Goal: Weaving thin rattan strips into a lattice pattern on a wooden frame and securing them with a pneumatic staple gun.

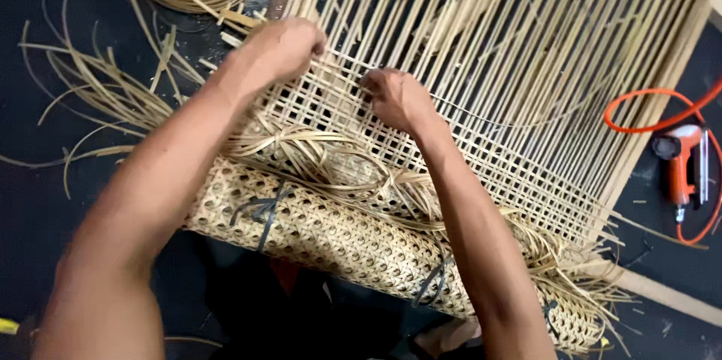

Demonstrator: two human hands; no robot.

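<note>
Dark floor, cane scraps. Woven frame [519,51] propped on rolled cane webbing [331,232] for reach. Left hand [282,48] curled, pressing the weave; right hand [395,97] pinching a cane strand [481,115].

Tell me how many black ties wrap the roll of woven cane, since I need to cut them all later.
2 show clearly: one black tie near the roll's left end, one near its middle. A possible third at the right end is half hidden by loose strands.

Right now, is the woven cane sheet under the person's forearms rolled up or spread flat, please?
Rolled up. The woven cane sheet curves into a long cylinder, tied by dark straps, lying beneath both forearms along the frame.
</note>
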